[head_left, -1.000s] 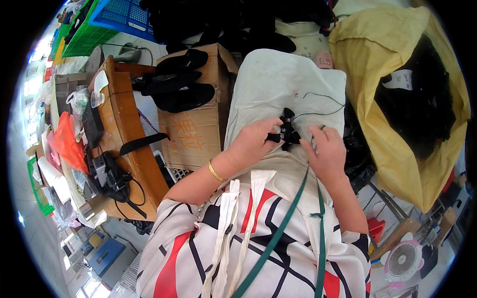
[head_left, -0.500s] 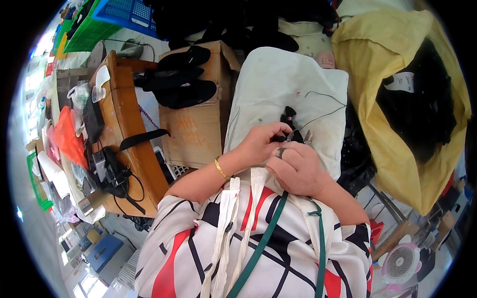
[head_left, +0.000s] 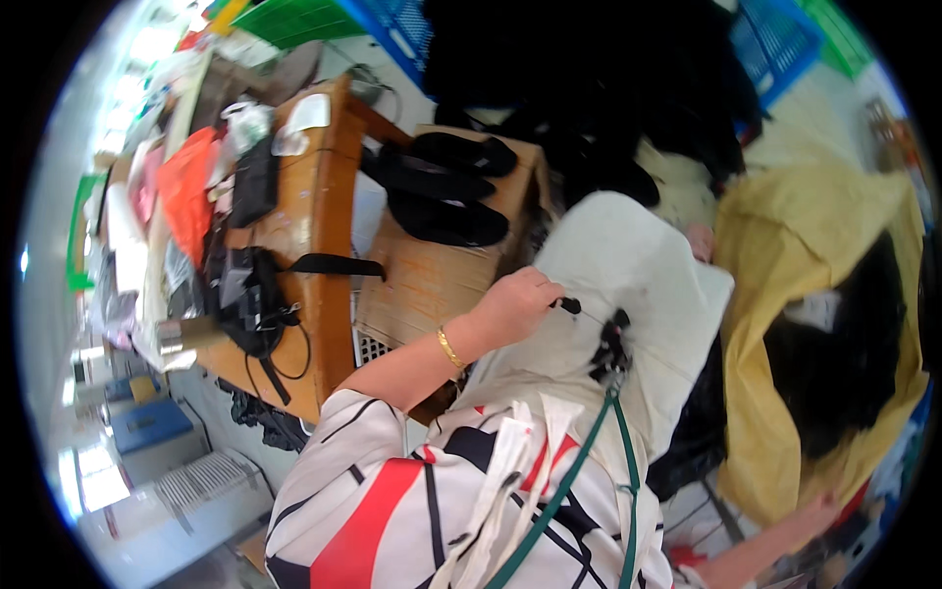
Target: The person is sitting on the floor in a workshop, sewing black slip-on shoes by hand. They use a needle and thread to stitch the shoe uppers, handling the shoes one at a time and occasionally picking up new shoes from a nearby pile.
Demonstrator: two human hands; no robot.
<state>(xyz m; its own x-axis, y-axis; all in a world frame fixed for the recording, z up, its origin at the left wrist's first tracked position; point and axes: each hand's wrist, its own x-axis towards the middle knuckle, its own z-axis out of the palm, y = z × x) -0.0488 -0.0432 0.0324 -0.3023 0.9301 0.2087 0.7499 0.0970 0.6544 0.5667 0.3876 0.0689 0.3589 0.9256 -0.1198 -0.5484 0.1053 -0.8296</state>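
Note:
My left hand [head_left: 522, 306] is closed, pinching a small black piece [head_left: 567, 305] above the white cloth-covered pad [head_left: 628, 236] on my lap. On the pad, just right of that hand, lies a little heap of small black pieces [head_left: 610, 344]. At its lower end a small metal tool [head_left: 615, 377] hangs on a dark green cord [head_left: 579, 447] from my neck; its kind is too small to make out. My right hand [head_left: 822, 510] is stretched far to the lower right, by the bottom of a yellow sack [head_left: 751, 393]. Its fingers are blurred.
Dark shoe-shaped pieces [head_left: 446, 221] lie on a cardboard box [head_left: 422, 285] beside a wooden table [head_left: 319, 216]. A large black pile [head_left: 589, 88] fills the far side, with blue crates [head_left: 775, 49] behind. Black material sits inside the yellow sack.
My hands have parted: the left lifted a black piece leftward, the right swung out to the lower right. The view has turned, and the metal tool now rests by the heap.

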